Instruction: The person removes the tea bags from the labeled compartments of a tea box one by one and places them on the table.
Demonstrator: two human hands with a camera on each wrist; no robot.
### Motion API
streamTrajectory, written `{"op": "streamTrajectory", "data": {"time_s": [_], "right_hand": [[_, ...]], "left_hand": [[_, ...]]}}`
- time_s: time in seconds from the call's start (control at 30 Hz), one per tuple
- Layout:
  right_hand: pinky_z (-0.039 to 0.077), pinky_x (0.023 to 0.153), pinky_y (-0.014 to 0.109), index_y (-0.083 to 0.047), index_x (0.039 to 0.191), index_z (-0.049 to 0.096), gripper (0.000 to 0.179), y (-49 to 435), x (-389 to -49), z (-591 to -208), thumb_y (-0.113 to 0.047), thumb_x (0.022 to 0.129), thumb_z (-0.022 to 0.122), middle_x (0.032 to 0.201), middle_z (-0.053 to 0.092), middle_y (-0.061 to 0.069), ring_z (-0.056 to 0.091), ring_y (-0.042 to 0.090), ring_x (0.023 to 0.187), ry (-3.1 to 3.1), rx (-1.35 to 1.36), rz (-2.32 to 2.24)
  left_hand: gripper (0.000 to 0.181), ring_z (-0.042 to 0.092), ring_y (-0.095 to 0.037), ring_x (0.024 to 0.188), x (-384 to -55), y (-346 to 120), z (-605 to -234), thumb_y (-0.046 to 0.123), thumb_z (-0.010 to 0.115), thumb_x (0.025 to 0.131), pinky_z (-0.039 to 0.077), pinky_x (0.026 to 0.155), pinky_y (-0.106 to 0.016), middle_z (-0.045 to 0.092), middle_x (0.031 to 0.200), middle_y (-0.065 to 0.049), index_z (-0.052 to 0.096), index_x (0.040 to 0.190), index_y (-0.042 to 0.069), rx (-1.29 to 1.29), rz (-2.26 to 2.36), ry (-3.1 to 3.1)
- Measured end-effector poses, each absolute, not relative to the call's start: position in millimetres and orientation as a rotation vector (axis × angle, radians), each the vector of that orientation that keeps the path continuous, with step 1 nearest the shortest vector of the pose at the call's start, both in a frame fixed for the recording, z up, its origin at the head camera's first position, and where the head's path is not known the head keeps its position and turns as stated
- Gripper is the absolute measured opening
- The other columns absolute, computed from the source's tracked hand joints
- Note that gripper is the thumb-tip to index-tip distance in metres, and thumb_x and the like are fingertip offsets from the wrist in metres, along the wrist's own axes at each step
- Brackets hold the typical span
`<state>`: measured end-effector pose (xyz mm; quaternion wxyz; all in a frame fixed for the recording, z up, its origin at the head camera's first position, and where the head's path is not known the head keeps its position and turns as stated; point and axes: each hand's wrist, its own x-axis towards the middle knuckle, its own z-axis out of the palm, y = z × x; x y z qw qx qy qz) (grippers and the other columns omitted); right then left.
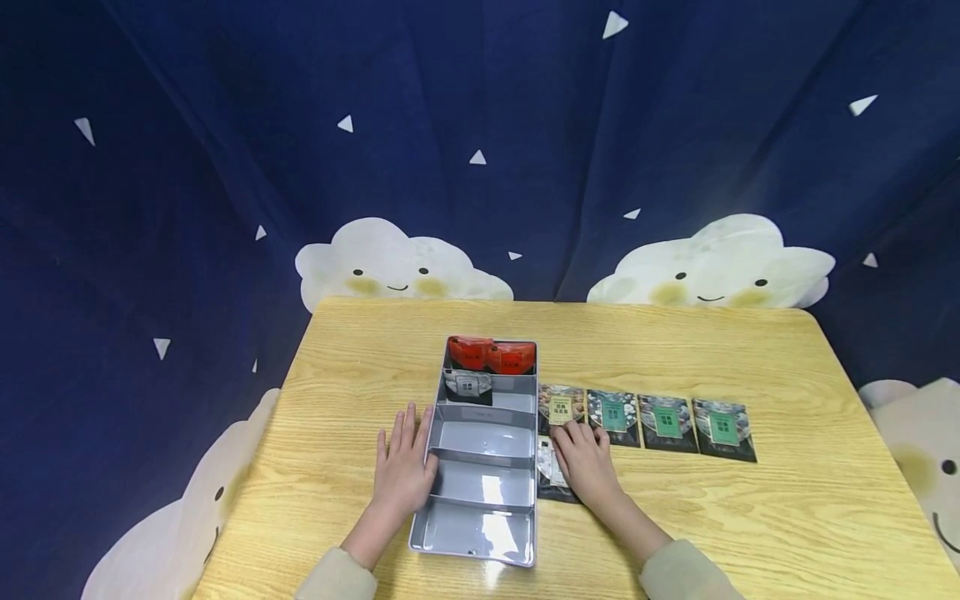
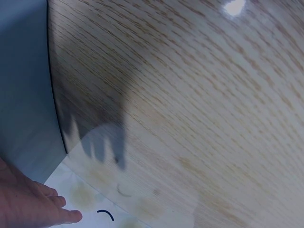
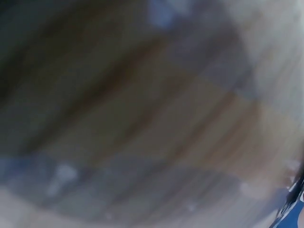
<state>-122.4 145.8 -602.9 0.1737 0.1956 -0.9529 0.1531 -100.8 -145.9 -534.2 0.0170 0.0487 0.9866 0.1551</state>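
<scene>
The black foil square packet with a white label [image 1: 552, 472] lies flat on the pale wood-grain bench [image 1: 360, 367], just right of the grey plastic five-compartment box [image 1: 450, 532] and partly under the fingers of the right hand [image 1: 587, 467]. Whether that grip pinches the packet or merely rests there, I cannot tell (the right wrist view is blurred). A black packet with a yellow label [image 1: 561, 407] lies just beyond its fingertips. The left hand [image 1: 403, 471], fingers straight and slightly spread, touches the box's left side, its grip loose.
</scene>
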Motion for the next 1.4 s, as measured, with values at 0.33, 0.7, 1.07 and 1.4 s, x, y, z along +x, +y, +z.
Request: {"op": "streamTrajectory", "data": {"time_s": [0.33, 0.7, 1.07, 1.4], "right_hand": [[0.033, 0.079, 0.051, -0.01, 0.103, 0.06, 0.019, 145, -133, -576, -0.014, 0.085, 0.055, 0.097, 0.054, 0.006, 0.049, 0.026, 0.09, -2.641, 0.503, 0.539], [0.033, 0.084, 0.048, -0.009, 0.108, 0.06, 0.023, 117, -161, -530, -0.014, 0.086, 0.057, 0.102, 0.058, 0.005, 0.051, 0.024, 0.096, -2.633, 0.533, 0.597], [0.036, 0.085, 0.045, -0.012, 0.113, 0.058, 0.027, 76, -187, -518, -0.018, 0.087, 0.057, 0.108, 0.055, 0.005, 0.05, 0.024, 0.1, -2.685, 0.663, 0.506], [0.038, 0.084, 0.042, -0.015, 0.114, 0.056, 0.026, 44, -206, -514, -0.021, 0.088, 0.056, 0.105, 0.056, 0.003, 0.051, 0.021, 0.099, -2.673, 0.791, 0.336]], "left_hand": [[0.065, 0.014, -0.034, 0.137, -100, -146, -536, 0.022, 0.044, 0.086, 0.009, 0.108, -0.056, 0.015, 0.151, -0.016, 0.022, 0.147, 0.014, 0.151, 0.487, 3.066], [0.064, 0.013, -0.035, 0.137, -100, -146, -536, 0.022, 0.045, 0.087, 0.008, 0.108, -0.057, 0.015, 0.151, -0.016, 0.022, 0.146, 0.014, 0.147, 0.499, 3.054], [0.065, 0.011, -0.034, 0.138, -100, -147, -537, 0.022, 0.044, 0.087, 0.007, 0.108, -0.056, 0.013, 0.152, -0.016, 0.02, 0.147, 0.014, 0.149, 0.5, 3.051], [0.065, 0.013, -0.035, 0.137, -101, -147, -538, 0.022, 0.045, 0.086, 0.008, 0.108, -0.056, 0.015, 0.151, -0.017, 0.023, 0.146, 0.014, 0.15, 0.508, 3.064]]}}
